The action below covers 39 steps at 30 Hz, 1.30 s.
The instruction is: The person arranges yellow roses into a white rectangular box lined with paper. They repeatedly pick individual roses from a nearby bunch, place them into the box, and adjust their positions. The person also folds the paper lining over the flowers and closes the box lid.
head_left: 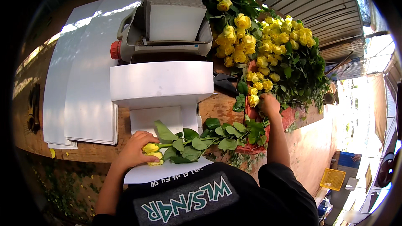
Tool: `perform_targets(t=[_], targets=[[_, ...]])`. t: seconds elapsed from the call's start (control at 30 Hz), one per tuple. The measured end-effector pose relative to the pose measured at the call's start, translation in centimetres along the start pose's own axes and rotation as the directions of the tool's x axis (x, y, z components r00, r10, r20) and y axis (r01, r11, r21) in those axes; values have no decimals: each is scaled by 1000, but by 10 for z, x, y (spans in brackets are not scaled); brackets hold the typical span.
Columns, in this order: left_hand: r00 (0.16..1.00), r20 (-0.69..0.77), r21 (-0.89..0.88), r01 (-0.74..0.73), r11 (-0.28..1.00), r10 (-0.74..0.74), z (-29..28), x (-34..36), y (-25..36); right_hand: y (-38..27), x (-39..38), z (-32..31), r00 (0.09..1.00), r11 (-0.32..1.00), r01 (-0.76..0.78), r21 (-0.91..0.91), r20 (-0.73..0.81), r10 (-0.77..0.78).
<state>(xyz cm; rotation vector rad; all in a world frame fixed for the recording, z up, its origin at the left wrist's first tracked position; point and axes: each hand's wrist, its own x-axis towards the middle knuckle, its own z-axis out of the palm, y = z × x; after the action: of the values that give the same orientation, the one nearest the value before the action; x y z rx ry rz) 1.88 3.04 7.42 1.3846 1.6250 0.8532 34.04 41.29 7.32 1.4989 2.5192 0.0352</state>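
Two yellow roses with long leafy stems lie sideways at the table's front edge, their heads to the left. My left hand is closed around these heads, thumb and fingers on either side. A white sheet sits under the blooms, against my black shirt. Farther right, my right hand reaches to the near end of a big pile of yellow roses. Its fingers look curled beside a single yellow rose head. What they grip is hidden.
A cut-open jug with a red cap holds upright cardboard pieces. In front stands a white box-like card. White sheets are stacked at left. Black-handled shears lie near the roses. A yellow crate stands lower right.
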Motion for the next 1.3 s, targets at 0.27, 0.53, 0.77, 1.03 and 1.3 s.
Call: perform_targets(t=[0.27, 0.53, 0.77, 1.03, 1.3], targets=[[998, -23, -27, 50, 998, -51, 2, -4, -3, 50, -14, -9, 946, 299, 216, 930, -275, 172], [996, -38, -69, 77, 995, -79, 3, -4, 0, 45, -19, -47, 951, 232, 231, 945, -270, 154], [997, -52, -51, 49, 998, -51, 2, -5, -2, 5, -14, -104, 791, 992, -124, 34, -601, 120], [998, -47, -67, 42, 997, -45, 2, -3, -3, 64, 62, 21, 981, 999, 27, 41, -194, -18], [998, -57, -65, 35, 997, -39, 3, -2, -2, 81, 17, -32, 718, 984, 101, 149, -695, 32]])
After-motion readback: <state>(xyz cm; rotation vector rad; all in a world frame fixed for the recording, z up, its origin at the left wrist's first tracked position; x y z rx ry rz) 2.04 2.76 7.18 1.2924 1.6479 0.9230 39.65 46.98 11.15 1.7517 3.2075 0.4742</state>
